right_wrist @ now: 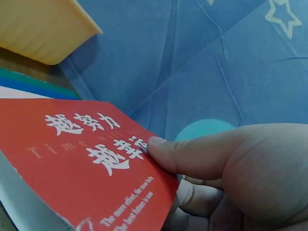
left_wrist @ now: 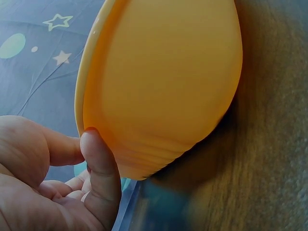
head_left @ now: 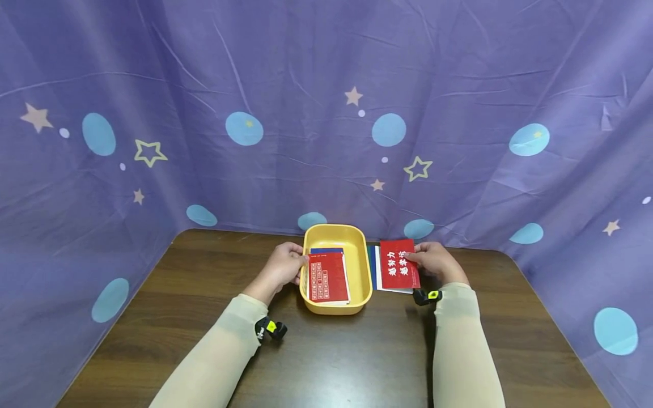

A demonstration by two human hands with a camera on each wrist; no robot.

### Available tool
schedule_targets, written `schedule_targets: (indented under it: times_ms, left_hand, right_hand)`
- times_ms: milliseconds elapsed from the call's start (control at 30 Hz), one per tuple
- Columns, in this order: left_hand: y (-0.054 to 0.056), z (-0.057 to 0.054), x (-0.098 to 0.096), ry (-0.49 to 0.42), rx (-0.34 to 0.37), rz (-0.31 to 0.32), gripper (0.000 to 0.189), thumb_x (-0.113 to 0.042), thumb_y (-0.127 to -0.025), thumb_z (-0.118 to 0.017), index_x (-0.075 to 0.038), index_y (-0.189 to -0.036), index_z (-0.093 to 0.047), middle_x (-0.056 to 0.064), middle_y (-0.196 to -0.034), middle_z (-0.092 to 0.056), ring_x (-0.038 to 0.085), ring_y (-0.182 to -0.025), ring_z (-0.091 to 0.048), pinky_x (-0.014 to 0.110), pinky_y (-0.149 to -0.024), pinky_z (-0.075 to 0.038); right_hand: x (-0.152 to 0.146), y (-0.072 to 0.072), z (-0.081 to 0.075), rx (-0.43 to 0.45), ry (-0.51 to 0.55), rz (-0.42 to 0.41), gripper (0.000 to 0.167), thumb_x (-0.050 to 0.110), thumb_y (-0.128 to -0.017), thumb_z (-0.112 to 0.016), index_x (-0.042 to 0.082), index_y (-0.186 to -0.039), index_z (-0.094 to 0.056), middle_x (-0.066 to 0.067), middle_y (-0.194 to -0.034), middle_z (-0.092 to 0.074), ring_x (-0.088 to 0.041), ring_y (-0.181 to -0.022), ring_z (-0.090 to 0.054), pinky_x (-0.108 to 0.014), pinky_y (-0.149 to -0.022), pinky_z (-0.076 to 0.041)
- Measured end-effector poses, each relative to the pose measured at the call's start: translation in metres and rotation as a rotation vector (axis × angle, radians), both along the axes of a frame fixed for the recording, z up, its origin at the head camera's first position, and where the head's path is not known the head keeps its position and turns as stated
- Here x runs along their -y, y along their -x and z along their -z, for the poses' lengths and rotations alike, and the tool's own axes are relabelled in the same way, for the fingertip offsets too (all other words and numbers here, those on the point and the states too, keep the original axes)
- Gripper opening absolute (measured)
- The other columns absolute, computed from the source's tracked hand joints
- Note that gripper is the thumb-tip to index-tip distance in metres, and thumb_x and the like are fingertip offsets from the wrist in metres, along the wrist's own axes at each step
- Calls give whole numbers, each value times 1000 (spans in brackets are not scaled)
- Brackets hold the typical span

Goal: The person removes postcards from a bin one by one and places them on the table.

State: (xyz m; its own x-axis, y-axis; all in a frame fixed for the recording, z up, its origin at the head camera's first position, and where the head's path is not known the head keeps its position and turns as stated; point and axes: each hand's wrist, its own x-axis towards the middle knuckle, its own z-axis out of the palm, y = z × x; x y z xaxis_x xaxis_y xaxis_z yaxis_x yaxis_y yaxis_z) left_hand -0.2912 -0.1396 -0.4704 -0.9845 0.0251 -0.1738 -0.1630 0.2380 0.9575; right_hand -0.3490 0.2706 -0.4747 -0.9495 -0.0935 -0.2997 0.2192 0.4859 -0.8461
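I see on my feed a purple curtain [head_left: 306, 73] behind a wooden table [head_left: 336, 357]; a yellow tray [head_left: 359, 272] stands there, its rim pinched by the left hand [head_left: 280, 266]; beside it, the right hand [head_left: 435, 260] pinches a red booklet [head_left: 397, 266] over a white booklet [head_left: 378, 272]; a patterned red booklet [head_left: 334, 277] lies inside the tray.

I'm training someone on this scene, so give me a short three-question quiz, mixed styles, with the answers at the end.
1. True or false: the left hand pinches the rim of the yellow bin.

2. In the head view, where is the red card held by the right hand?
(a) left of the bin
(b) right of the bin
(c) inside the bin

3. Fill in the colour: the top item lying in the bin is ____.

Key: 1. True. 2. (b). 3. Red.
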Motion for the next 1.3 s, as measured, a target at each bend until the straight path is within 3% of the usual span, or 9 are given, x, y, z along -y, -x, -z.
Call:
schedule_targets:
  times_ms: [133, 400, 733, 967, 1300]
  left_hand:
    - [0, 0, -1, -1, -5, 3, 40, -5, -110, -62, 15, -144, -54, 25, -106, -72, 15, -60, -60, 23, -49, -57]
    - [0, -1, -1, 2, 12, 0, 41, -6, -111, -62, 14, -146, -53, 24, -108, -72, 13, -60, -59, 22, -49, -57]
    - [0, 0, -1, -8, 9, 2, 38, -5, -111, -62, 14, -143, -54, 22, -103, -71, 13, -59, -59, 22, -49, -56]
    - [0, -2, -1, 0, 13, -4, 39, -6, -111, -62, 14, -144, -54, 22, -105, -72, 12, -59, -59, 22, -49, -56]
    - [-1, -2, -1, 18, 12, -2, 37, -6, -112, -62, 13, -143, -55, 25, -108, -73, 13, -59, -60, 23, -50, -57]
  right_hand:
    - [0, 1, 5, 10, -31, 8, 29, 20, -109, -74, -4, -125, -70, -4, -97, -74, -16, -87, -68, -30, -74, -62]
    - [6, 4, 7, 19, -200, 24, 22, 25, -105, -79, 5, -104, -68, -7, -93, -74, -20, -85, -67, -30, -70, -52]
    - [21, 2, 4, -28, -431, 41, 31, 31, -99, -83, 7, -93, -66, -9, -85, -66, -24, -80, -61, -32, -67, -53]
    - [26, -2, 2, -78, -463, 41, 34, 30, -98, -84, 11, -80, -62, -4, -74, -60, -20, -70, -59, -29, -59, -51]
    - [20, 5, 8, -35, -424, 35, 30, 28, -102, -82, 9, -93, -62, -7, -85, -63, -22, -81, -62, -29, -68, -55]
